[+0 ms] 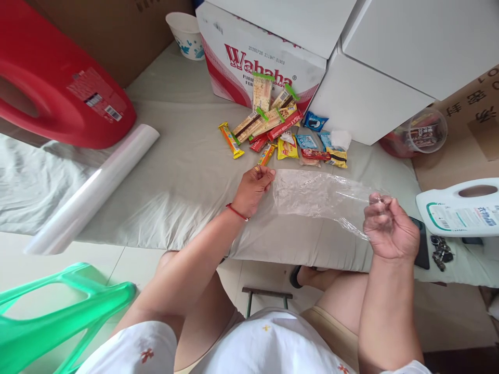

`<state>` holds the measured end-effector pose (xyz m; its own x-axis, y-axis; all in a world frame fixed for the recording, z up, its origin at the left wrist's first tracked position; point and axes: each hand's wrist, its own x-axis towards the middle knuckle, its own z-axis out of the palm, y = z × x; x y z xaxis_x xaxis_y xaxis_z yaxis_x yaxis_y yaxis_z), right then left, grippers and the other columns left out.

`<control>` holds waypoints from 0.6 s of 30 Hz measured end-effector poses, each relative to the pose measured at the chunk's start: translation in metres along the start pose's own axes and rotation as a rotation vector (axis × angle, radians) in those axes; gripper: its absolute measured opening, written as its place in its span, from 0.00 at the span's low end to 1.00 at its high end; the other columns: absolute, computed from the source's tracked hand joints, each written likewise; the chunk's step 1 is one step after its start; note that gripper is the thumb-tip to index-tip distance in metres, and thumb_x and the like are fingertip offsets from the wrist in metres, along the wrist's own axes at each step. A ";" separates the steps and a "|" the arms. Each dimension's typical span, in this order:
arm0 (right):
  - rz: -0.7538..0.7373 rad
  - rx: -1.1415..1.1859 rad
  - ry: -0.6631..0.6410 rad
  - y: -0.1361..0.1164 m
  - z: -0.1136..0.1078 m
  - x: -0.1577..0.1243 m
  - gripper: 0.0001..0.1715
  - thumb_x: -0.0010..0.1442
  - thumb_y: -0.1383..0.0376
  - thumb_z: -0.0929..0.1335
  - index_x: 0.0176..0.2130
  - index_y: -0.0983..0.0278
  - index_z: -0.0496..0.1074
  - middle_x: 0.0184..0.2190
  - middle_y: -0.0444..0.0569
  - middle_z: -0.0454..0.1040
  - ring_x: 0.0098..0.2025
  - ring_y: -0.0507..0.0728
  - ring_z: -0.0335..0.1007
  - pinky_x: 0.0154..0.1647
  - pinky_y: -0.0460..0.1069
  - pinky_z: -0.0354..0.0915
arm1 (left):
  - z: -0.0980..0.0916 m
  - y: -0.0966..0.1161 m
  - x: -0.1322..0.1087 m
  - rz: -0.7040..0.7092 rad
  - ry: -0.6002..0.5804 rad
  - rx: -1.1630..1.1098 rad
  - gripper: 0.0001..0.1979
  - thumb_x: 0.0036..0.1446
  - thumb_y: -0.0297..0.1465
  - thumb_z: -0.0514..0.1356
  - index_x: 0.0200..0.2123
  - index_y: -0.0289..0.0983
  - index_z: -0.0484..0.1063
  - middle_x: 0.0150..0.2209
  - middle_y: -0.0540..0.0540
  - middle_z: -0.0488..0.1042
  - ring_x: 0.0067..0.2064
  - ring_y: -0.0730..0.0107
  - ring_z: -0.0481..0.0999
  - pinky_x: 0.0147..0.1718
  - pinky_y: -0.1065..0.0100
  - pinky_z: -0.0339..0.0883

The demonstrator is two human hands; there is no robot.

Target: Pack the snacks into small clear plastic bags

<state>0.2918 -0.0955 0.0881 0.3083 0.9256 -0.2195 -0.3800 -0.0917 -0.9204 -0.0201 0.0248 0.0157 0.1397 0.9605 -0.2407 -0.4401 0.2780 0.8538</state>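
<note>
A clear plastic bag is stretched sideways between my two hands, above the cloth-covered surface. My left hand, with a red cord on its wrist, pinches the left edge of the bag. My right hand is closed around the other end, and the film covers some of its fingers. Just beyond the bag lies a pile of wrapped snacks: a long wafer packet, a red packet, a yellow packet, a blue packet and several others.
Behind the snacks stands a Wahaha carton, with a paper cup beside it. Left are a red jug, a roll of plastic film and a green stool. Right are a plastic tub, a white detergent bottle, a phone and keys.
</note>
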 end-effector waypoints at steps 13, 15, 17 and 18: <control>-0.197 0.062 -0.077 0.042 0.153 -0.024 0.11 0.62 0.56 0.76 0.35 0.57 0.74 0.58 0.47 0.79 0.63 0.60 0.75 0.66 0.62 0.72 | 0.022 -0.027 -0.033 0.456 -0.474 0.510 0.26 0.43 0.39 0.79 0.44 0.41 0.75 0.49 0.42 0.73 0.47 0.58 0.73 0.47 0.59 0.71; -0.175 0.107 -0.084 0.055 0.172 -0.031 0.12 0.60 0.57 0.77 0.35 0.57 0.74 0.57 0.46 0.79 0.64 0.60 0.74 0.70 0.62 0.68 | 0.024 -0.035 -0.033 0.517 -0.460 0.515 0.26 0.47 0.39 0.76 0.48 0.41 0.75 0.53 0.39 0.73 0.55 0.50 0.72 0.57 0.51 0.68; -0.155 0.128 -0.077 0.066 0.184 -0.035 0.12 0.59 0.57 0.78 0.35 0.57 0.74 0.58 0.45 0.79 0.65 0.59 0.73 0.71 0.62 0.67 | 0.024 -0.041 -0.033 0.552 -0.420 0.495 0.23 0.52 0.39 0.73 0.50 0.41 0.76 0.54 0.37 0.74 0.58 0.48 0.72 0.60 0.49 0.66; -0.148 0.126 -0.076 0.070 0.188 -0.036 0.12 0.60 0.56 0.78 0.35 0.57 0.74 0.59 0.45 0.78 0.66 0.60 0.72 0.71 0.62 0.66 | 0.023 -0.043 -0.033 0.560 -0.410 0.482 0.20 0.54 0.40 0.72 0.48 0.40 0.76 0.53 0.37 0.76 0.56 0.48 0.73 0.59 0.49 0.67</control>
<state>0.0904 -0.0663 0.0927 0.3035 0.9512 -0.0557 -0.4432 0.0891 -0.8920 0.0144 -0.0194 -0.0025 0.3659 0.8479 0.3837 -0.1263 -0.3633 0.9231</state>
